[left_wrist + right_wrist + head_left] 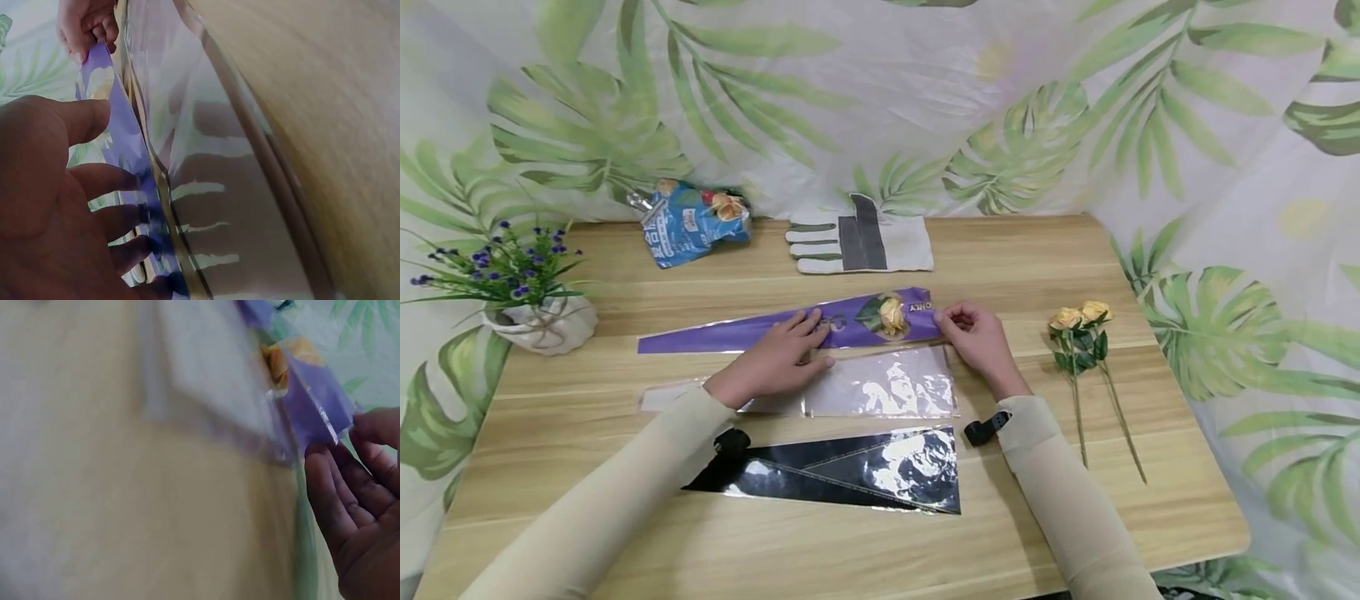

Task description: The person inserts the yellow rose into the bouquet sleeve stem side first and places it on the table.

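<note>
A long tapered purple flower sleeve lies across the middle of the table. A yellow rose with green leaves shows at its clear window, near the wide end. My left hand rests its outstretched fingertips on the sleeve left of the rose. At the wide end, my right hand pinches the sleeve's edge between thumb and fingers; in the right wrist view the purple end stands slightly open. A clear sleeve lies just below, partly under my left wrist. Nearer to me is a black sleeve.
Two yellow roses on long stems lie at the right. Along the back are a work glove and a blue pouch. A white pot with purple flowers stands at the left edge. Leaf-patterned cloth hangs behind the table.
</note>
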